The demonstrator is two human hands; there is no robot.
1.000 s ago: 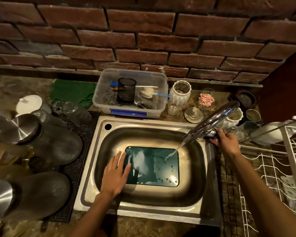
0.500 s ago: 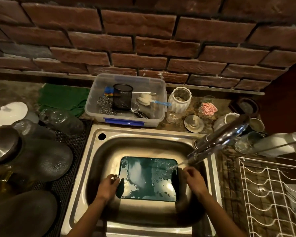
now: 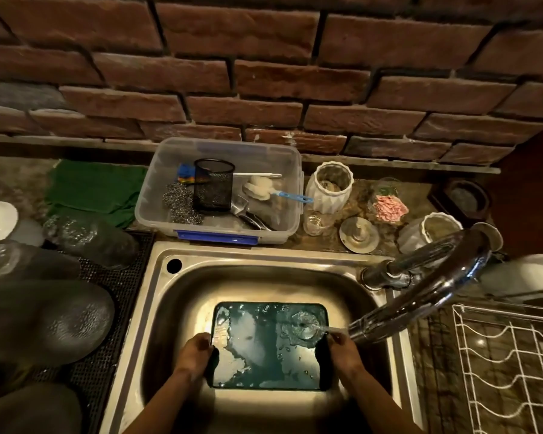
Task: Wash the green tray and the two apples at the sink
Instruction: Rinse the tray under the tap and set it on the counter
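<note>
The green tray (image 3: 264, 355) lies flat in the steel sink (image 3: 157, 308), wet and shining. A thin stream from the chrome tap (image 3: 420, 296) strikes its far right corner. My left hand (image 3: 195, 355) grips the tray's left edge and my right hand (image 3: 342, 355) grips its right edge. No apples are in view.
Behind the sink stands a clear plastic tub (image 3: 220, 189) of brushes and scourers, with white vases (image 3: 328, 186) and a small glass to its right. Upturned glass jars and bowls (image 3: 44, 317) rest on a black mat at the left. A white wire rack (image 3: 508, 371) is at the right.
My right hand left the tap and came down to the tray's right edge; my left hand shifted from lying flat on the tray to gripping its left edge. The stream now strikes the tray's far right corner.
</note>
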